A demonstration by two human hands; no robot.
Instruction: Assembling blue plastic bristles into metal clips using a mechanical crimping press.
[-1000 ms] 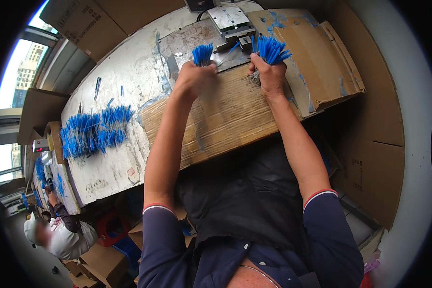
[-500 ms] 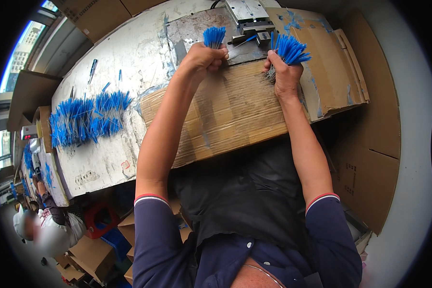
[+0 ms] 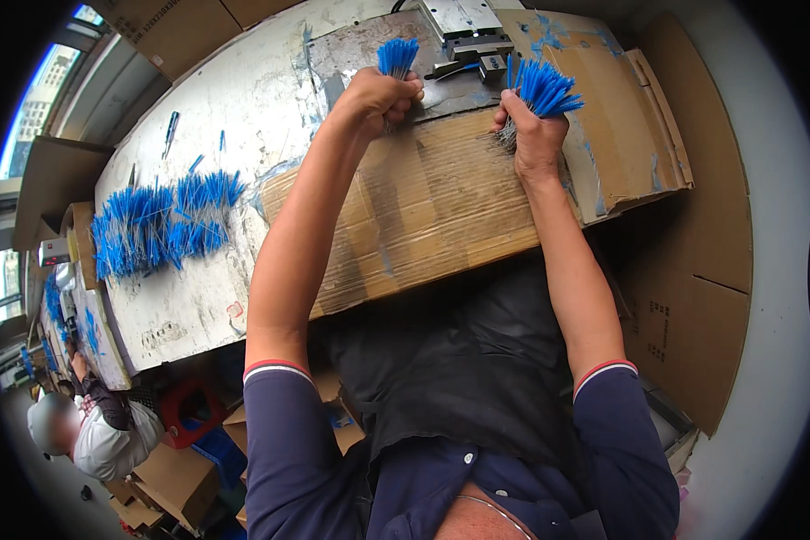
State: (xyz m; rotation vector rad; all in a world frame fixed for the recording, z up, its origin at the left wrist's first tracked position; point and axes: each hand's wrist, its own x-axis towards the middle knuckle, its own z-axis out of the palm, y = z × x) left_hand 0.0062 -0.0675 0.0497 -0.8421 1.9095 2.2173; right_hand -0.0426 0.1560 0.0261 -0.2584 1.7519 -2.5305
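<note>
My left hand point(image 3: 383, 97) is closed around a small bundle of blue-tipped thin wires point(image 3: 398, 57), with the blue ends pointing up and away. A fuller bundle of blue-tipped wires point(image 3: 545, 88) fans out of my right hand point(image 3: 538, 139), which grips it by the bare grey wire ends. Just beyond my hands stands a metal fixture point(image 3: 473, 43) on a worn metal plate point(image 3: 355, 47). One blue-tipped wire point(image 3: 459, 70) lies at the fixture's small block. My right thumb presses against the bundle near its blue part.
A large pile of blue-tipped wires point(image 3: 157, 225) covers part of the white worktable point(image 3: 189, 310) at the left. Beyond it lies a dark pen-like tool point(image 3: 171, 133). Cardboard point(image 3: 405, 207) lines the near table edge. Another person point(image 3: 108, 432) sits at the lower left.
My left hand, with its bundle, has shifted slightly left and away from me. The right hand stays nearly still. The other person's head has moved a little.
</note>
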